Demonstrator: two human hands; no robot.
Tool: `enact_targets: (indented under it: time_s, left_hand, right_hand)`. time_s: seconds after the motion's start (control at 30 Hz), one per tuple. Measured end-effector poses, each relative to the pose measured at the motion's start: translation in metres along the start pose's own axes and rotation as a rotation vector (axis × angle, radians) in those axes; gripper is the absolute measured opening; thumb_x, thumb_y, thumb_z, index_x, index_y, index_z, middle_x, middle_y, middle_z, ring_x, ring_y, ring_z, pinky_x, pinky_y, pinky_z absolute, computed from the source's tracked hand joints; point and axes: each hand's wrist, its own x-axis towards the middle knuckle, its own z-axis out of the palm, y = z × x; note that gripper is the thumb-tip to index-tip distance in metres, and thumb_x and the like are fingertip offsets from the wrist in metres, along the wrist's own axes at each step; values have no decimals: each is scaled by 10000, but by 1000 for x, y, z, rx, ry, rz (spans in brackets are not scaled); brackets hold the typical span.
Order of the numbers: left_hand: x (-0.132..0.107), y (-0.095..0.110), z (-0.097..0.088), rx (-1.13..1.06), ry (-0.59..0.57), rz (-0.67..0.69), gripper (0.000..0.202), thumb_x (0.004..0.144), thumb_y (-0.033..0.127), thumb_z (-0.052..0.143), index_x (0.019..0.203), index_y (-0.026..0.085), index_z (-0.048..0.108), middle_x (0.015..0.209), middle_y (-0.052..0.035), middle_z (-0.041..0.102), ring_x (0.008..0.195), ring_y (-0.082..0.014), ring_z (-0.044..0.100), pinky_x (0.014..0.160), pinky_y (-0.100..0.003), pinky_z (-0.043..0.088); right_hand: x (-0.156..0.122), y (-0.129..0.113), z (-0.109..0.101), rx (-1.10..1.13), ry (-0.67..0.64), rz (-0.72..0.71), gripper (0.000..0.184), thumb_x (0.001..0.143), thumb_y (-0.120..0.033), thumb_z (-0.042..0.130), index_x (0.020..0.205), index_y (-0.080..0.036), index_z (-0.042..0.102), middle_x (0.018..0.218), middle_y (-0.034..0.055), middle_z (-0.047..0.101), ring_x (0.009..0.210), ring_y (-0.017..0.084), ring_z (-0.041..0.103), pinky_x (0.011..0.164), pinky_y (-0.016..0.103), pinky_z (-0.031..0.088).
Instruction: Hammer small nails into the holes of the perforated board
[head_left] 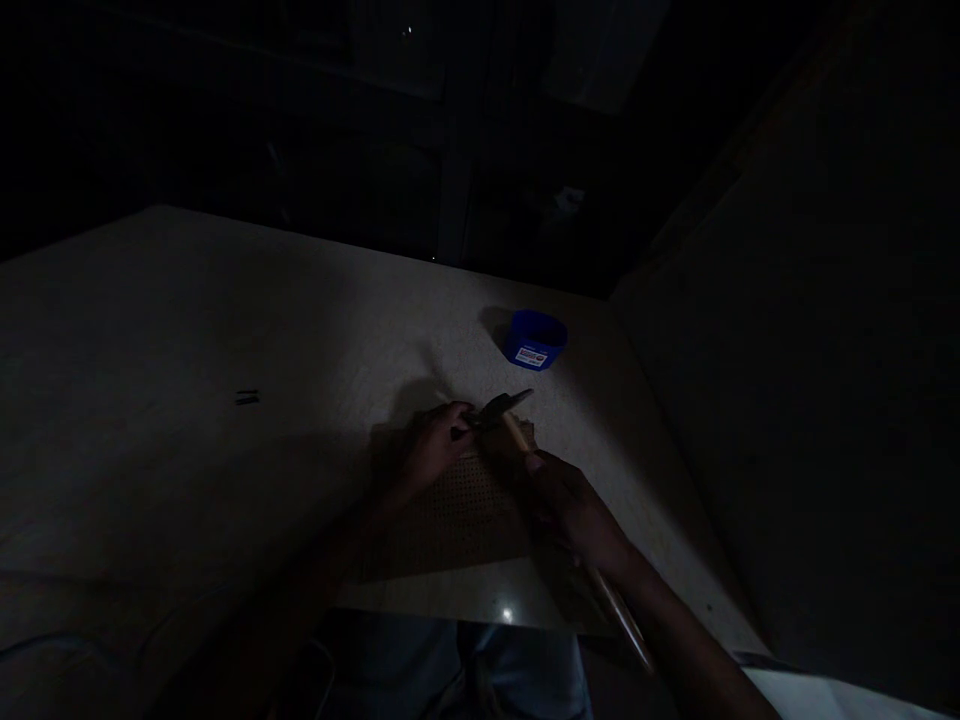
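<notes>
Hammer mid-frame, head over perforated board | right hand fingers wrapped round its handle | left hand beside head, grip too dark to tell | blue tub above.

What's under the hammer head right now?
A perforated brown board on the table lies under the hammer, gripped by the right hand. The left hand rests at the head; anything it holds is covered or too dark to tell.

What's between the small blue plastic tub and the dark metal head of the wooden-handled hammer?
Nothing. The head view shows only bare pale speckled tabletop between the small blue plastic tub and the head of the wooden-handled hammer.
</notes>
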Motion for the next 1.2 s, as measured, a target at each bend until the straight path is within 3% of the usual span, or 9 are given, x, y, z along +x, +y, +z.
enact_targets:
  time_s: [0.13, 0.4, 0.57, 0.73, 0.83, 0.9, 0.97, 1.07, 1.2]
  left_hand:
    - [0, 2, -3, 13, -7, 20, 279, 858, 191, 712, 1131, 242, 683, 965, -27, 790, 891, -198, 757, 833, -325, 592]
    - [-3, 11, -15, 37, -60, 88, 513, 839, 183, 737, 1319, 265, 575, 1062, -32, 780, 1062, -221, 717, 1001, -411, 532]
    - [-13, 14, -38, 59, 15, 127, 607, 826, 224, 736, 1391, 272, 522, 1221, -57, 721, 1184, -227, 650, 1048, -412, 505]
    - [-32, -7, -75, 134, 252, 10, 423, 868, 329, 663, 1277, 240, 601, 1250, -87, 694, 1183, -247, 641, 1063, -419, 501]
    - [-45, -28, -104, 305, 427, -111, 318, 878, 316, 605, 1175, 209, 641, 1201, -102, 711, 1168, -270, 642, 1075, -446, 489]
    - [-53, -42, -126, 459, 501, -237, 361, 880, 270, 558, 1220, 170, 623, 1217, -133, 704, 1185, -302, 627, 1069, -477, 482]
    - [-62, -56, -151, 600, 506, -404, 438, 876, 226, 520, 1297, 128, 589, 1282, -179, 675, 1219, -342, 602, 1037, -496, 488]
    - [-74, -77, -189, 731, 416, -597, 485, 874, 190, 490, 1345, 116, 578, 1372, -209, 622, 1232, -369, 587, 975, -478, 503]
    - [-81, -100, -225, 767, 345, -664, 432, 911, 278, 506, 1282, 96, 629, 1295, -224, 665, 1164, -333, 629, 957, -432, 499]
  right_hand:
    - [-12, 8, 1, 172, 40, 33, 586, 858, -784, 509, 940, -208, 574, 484, -121, 350, 292, 46, 202, 256, 158, 178]
    - [-21, 44, 12, 304, 114, 96, 613, 815, -793, 555, 930, -192, 589, 474, -113, 394, 282, 37, 237, 266, 152, 199]
    - [-26, 41, 6, 282, 108, 49, 596, 837, -779, 542, 948, -195, 587, 472, -119, 380, 290, 40, 231, 275, 160, 212]
    - [-25, 27, 6, 220, 84, 34, 613, 820, -808, 517, 936, -208, 569, 452, -120, 374, 270, 53, 225, 263, 180, 182]
    - [-21, 23, 11, 189, 56, 4, 639, 805, -832, 508, 925, -207, 569, 463, -111, 393, 270, 59, 246, 262, 187, 188]
    - [-20, 21, 15, 171, 32, -11, 648, 803, -836, 504, 934, -205, 576, 487, -100, 421, 275, 60, 264, 260, 189, 202]
    - [-19, 19, 20, 167, -1, -11, 648, 803, -832, 508, 950, -206, 583, 506, -95, 432, 280, 59, 267, 257, 191, 213]
    - [-20, 16, 26, 181, -42, -13, 666, 790, -840, 519, 969, -202, 585, 501, -102, 408, 287, 55, 256, 255, 180, 200]
    - [-20, 13, 32, 191, -91, -28, 689, 785, -843, 523, 1005, -194, 589, 489, -109, 407, 292, 52, 261, 251, 163, 219]
